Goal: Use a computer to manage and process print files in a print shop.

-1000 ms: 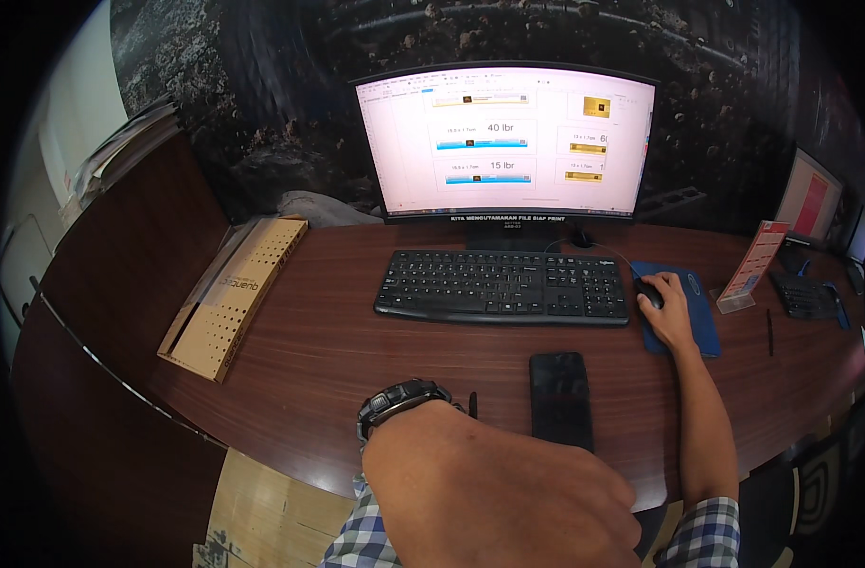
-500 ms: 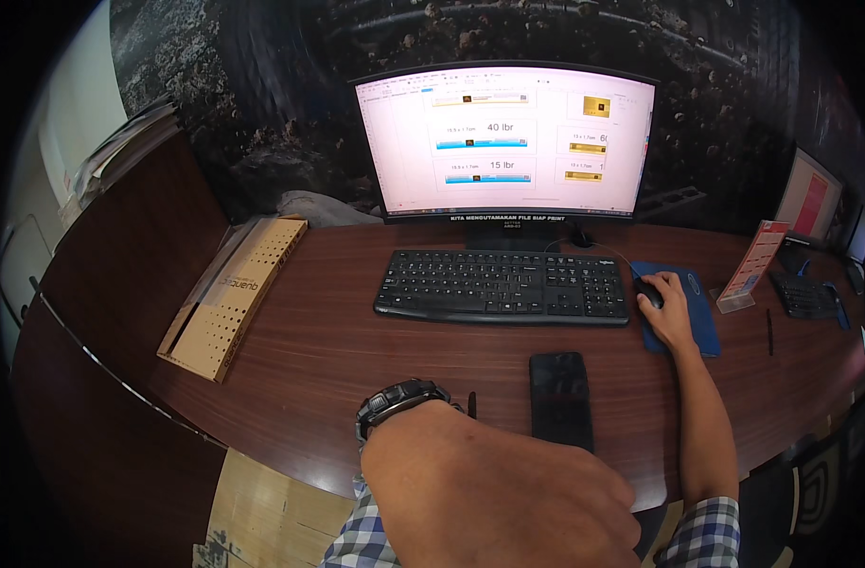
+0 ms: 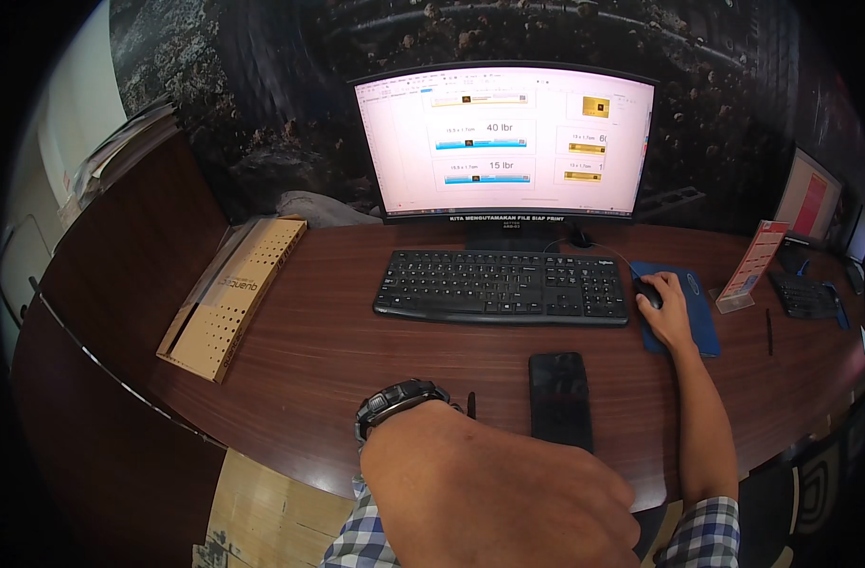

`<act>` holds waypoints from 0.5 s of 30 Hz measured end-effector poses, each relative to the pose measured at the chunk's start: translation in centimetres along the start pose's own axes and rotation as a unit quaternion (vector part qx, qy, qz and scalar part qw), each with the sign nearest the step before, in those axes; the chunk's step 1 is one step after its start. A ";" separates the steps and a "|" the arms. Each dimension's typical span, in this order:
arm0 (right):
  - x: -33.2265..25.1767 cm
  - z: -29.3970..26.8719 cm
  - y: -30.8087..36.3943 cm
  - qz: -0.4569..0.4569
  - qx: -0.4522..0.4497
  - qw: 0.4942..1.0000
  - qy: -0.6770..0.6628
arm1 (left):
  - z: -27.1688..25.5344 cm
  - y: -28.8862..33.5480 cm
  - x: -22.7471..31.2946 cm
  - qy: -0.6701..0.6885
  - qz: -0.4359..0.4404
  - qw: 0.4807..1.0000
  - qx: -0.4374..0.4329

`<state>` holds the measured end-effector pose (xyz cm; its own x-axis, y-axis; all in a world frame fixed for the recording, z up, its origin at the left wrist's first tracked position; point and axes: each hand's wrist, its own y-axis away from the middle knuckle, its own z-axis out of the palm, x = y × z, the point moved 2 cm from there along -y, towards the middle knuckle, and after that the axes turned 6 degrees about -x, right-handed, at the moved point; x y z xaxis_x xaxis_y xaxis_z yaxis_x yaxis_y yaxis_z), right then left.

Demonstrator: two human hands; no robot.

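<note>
My right hand (image 3: pixel 667 312) is closed over a black computer mouse (image 3: pixel 648 293), which sits on a blue mouse pad (image 3: pixel 699 322). Large in the foreground is my left hand (image 3: pixel 508 492), back uppermost, its fingers curled under and its fingertips hidden. Whatever it may hold cannot be seen. A dark wristwatch (image 3: pixel 399 402) circles that wrist. Behind the left hand a black smartphone (image 3: pixel 559 398) lies on the desk, its lower end covered. Left of the mouse is a black keyboard (image 3: pixel 499 289). The monitor (image 3: pixel 508 142) beyond shows a layout of blue and gold labels.
A flat cardboard box (image 3: pixel 234 298) lies along the left side of the brown desk (image 3: pixel 300 398). On the right stand a red-and-white desk calendar (image 3: pixel 754 265), a dark pen (image 3: pixel 769 331), a second keyboard (image 3: pixel 803 293) and another monitor (image 3: pixel 809 204). Papers (image 3: pixel 120 151) are stacked at far left.
</note>
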<state>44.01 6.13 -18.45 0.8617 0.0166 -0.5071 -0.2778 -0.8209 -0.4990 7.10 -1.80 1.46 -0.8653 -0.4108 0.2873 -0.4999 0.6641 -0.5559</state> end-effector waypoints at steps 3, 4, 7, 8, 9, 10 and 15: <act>0.0 0.1 0.0 0.002 0.000 1.000 0.003 | -1.1 -0.6 0.5 -0.005 0.002 1.000 -0.011; -0.2 0.1 -0.1 -0.001 -0.001 1.000 0.001 | -1.5 -1.0 1.0 -0.005 -0.013 0.999 -0.038; -0.2 0.1 -0.1 0.005 -0.003 1.000 -0.001 | 0.2 0.1 0.1 0.012 0.006 0.999 0.031; 0.0 0.1 0.0 0.009 -0.006 1.000 -0.004 | -0.3 0.5 0.0 0.014 0.007 0.999 0.030; 0.0 0.0 0.0 0.012 -0.008 1.000 -0.007 | -0.9 0.9 0.2 0.067 -0.025 0.994 -0.078; 0.1 0.0 0.0 0.012 -0.008 1.000 -0.006 | -1.0 1.2 0.3 0.119 -0.057 0.974 -0.186; 0.1 0.3 -0.1 -0.004 -0.005 1.000 -0.009 | -0.5 -0.6 0.6 0.010 -0.008 1.000 0.004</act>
<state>44.06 6.39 -18.63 0.8556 0.0331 -0.5166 -0.2676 -0.8260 -0.4961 6.89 -2.09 2.33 -0.8576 -0.4091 0.3118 -0.5138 0.6527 -0.5568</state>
